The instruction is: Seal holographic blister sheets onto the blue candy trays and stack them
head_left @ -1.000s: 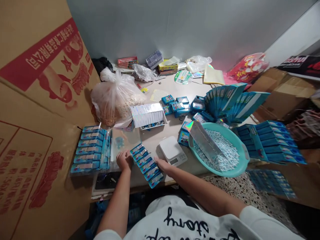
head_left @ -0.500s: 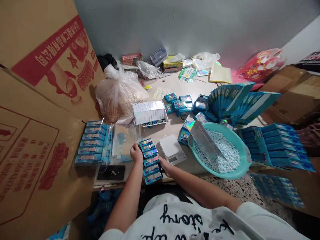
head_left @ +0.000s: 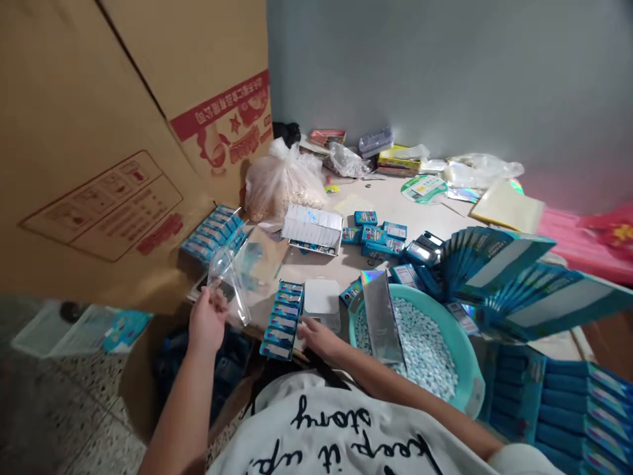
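Observation:
My left hand [head_left: 206,321] is lifted off the table's left edge and pinches a clear plastic bag [head_left: 228,280] by its corner. My right hand [head_left: 319,336] rests on the table edge beside a row of several small blue packets [head_left: 283,318], fingers touching their right side. A small white scale [head_left: 321,302] stands just behind that hand. A teal basin [head_left: 467,369] full of small pale blue pieces sits to the right, with a silver scoop [head_left: 382,316] leaning in it.
Large cardboard boxes [head_left: 99,152] wall the left side. A second stack of blue packets [head_left: 212,231] lies by them. A tied plastic bag [head_left: 284,181], a holographic box [head_left: 312,227], small blue boxes [head_left: 376,234] and fanned blue cartons [head_left: 489,264] crowd the table.
My left hand left the row of packets and picked up a clear bag at the left. My view swung left. The right hand stays by the packets.

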Demonstrator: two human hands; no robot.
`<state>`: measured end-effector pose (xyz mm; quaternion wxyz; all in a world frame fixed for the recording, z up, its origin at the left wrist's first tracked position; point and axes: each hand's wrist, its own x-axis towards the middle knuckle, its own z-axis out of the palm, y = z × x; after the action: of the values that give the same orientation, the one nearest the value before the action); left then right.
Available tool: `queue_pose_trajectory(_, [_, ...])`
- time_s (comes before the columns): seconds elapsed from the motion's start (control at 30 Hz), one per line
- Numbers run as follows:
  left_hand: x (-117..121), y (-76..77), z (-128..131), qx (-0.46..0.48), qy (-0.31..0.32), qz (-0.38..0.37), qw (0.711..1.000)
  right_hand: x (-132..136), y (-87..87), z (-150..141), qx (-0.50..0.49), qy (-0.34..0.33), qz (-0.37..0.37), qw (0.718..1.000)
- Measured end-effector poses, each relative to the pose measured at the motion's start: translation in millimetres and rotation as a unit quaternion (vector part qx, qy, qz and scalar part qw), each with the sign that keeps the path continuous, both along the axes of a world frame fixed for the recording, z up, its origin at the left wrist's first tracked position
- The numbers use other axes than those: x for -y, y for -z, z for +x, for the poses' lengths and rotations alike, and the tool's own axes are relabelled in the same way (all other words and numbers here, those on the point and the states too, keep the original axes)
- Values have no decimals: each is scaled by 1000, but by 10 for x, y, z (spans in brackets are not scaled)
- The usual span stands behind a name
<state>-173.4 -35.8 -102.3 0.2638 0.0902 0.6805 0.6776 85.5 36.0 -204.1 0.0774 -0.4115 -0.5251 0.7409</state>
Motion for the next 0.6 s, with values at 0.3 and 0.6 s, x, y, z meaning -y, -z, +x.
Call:
queue_pose_trajectory(0.3, [656,-834,1581,-118,299,-110,940,-351,-615,256,-263,-30,-140,954])
queue_pose_trajectory(0.6, [924,-748,1475,-238,71,-150,957,-4,-910,772,-355,-11,-276,893])
